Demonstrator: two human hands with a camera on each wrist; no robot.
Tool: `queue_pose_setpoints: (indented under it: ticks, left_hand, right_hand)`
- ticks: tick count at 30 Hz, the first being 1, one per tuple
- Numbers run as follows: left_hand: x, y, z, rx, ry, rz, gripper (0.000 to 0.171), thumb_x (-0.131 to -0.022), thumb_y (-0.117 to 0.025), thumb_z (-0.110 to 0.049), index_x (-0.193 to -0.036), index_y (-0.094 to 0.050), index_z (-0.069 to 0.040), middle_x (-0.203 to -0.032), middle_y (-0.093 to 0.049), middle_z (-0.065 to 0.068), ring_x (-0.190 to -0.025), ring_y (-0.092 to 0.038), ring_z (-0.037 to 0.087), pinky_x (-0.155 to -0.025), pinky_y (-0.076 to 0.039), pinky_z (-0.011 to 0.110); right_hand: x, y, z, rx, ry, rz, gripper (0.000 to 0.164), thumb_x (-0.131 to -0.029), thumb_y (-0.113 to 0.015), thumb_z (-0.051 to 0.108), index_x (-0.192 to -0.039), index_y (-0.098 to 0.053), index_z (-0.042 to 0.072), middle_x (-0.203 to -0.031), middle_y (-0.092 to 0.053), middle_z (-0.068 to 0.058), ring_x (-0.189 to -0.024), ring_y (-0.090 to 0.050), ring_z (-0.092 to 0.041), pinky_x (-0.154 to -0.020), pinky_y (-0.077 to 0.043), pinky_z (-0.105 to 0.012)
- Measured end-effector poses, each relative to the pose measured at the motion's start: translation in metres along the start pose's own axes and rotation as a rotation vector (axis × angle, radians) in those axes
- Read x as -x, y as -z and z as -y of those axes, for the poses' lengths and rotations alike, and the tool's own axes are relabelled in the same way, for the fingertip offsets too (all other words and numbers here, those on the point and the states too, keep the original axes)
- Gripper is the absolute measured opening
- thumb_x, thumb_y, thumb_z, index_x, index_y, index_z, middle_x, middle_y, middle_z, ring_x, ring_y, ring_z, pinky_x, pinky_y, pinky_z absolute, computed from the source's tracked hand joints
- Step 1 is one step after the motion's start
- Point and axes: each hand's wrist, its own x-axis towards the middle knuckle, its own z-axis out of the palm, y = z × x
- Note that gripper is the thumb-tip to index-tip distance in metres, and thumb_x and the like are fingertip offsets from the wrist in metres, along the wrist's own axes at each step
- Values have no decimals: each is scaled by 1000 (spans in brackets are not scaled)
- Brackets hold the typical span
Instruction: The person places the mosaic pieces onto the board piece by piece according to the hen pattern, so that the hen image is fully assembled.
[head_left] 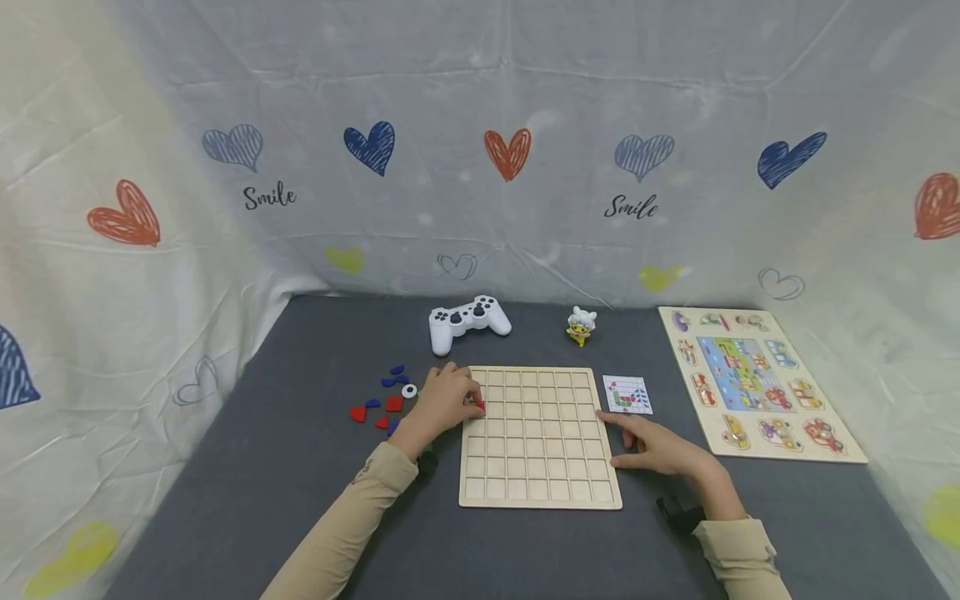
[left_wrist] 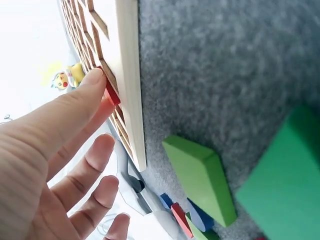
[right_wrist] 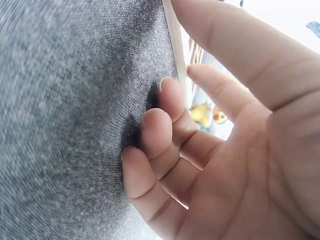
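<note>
My left hand (head_left: pixel 446 400) pinches a small red piece (left_wrist: pixel 112 94) between thumb and forefinger at the left edge of a wooden grid board (head_left: pixel 540 502). In the left wrist view the piece is tilted against the grid cells, and the other fingers are spread loosely. At the board's right edge, my right hand (head_left: pixel 667 450) touches the side with thumb and forefinger set apart. Its remaining fingers (right_wrist: pixel 156 132) rest on the grey cloth. Loose shapes lie left of the board: a red square (head_left: pixel 393 403), blue pieces (head_left: pixel 397 369) and a green block (left_wrist: pixel 200 177).
A white game controller (head_left: pixel 468 320) lies behind the board, with a small yellow and white figurine (head_left: pixel 581 325) to its right. A printed pattern card (head_left: pixel 627 395) sits beside the board. Farther right is a picture puzzle board (head_left: pixel 750 442). A white ring (head_left: pixel 408 391) lies among the shapes.
</note>
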Motion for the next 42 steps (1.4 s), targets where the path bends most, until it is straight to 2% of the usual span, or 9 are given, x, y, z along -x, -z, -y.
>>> queue_pose_setpoints:
  ticks: [8, 16, 24, 28, 37, 42]
  left_hand:
    - [1, -3, 0, -9, 6, -5, 16, -72, -77, -37, -72, -67, -25, -76, -49, -7, -73, -37, 13, -73, -31, 38]
    - [5, -5, 0, 31, -5, -21, 16, -73, -77, -35, -78, -70, -22, -78, -53, -4, -72, -36, 13, -72, -31, 38]
    - [8, -1, 1, 80, 10, 1, 15, -76, -75, -33, -87, -73, -22, -80, -56, -1, -71, -36, 14, -72, -31, 38]
    - [10, 2, 5, 81, 33, 9, 15, -78, -74, -32, -90, -73, -24, -80, -56, -1, -72, -36, 14, -72, -32, 38]
    - [16, 13, 19, 32, 72, -33, 18, -76, -75, -32, -92, -73, -24, -80, -54, -2, -73, -39, 15, -72, -36, 41]
    - [19, 16, 28, 25, 105, -54, 19, -76, -76, -32, -94, -73, -25, -87, -59, -2, -80, -45, 17, -77, -39, 45]
  right_hand:
    - [-1, -1, -2, -4, -14, -6, 72, -82, -70, 28, -140, -37, 1, -82, -43, -6, -62, -37, -9, -56, -35, -22]
    - [0, -3, -2, -5, -15, -6, 72, -82, -70, 28, -139, -38, 1, -82, -43, -5, -62, -36, -8, -56, -35, -22]
    - [3, -6, -5, 4, -38, -11, 72, -81, -71, 29, -140, -38, 4, -81, -43, -4, -61, -36, -6, -56, -36, -22]
    - [4, -6, -5, -4, -38, -6, 73, -81, -70, 30, -140, -37, 4, -82, -43, -5, -61, -36, -6, -56, -36, -22]
    - [2, -4, -4, 1, -26, -17, 72, -82, -70, 29, -140, -37, 4, -82, -43, -6, -62, -37, -6, -57, -36, -22]
    - [1, -3, -3, -8, 0, -28, 71, -82, -70, 28, -139, -38, 1, -81, -44, -6, -62, -36, -7, -55, -35, -22]
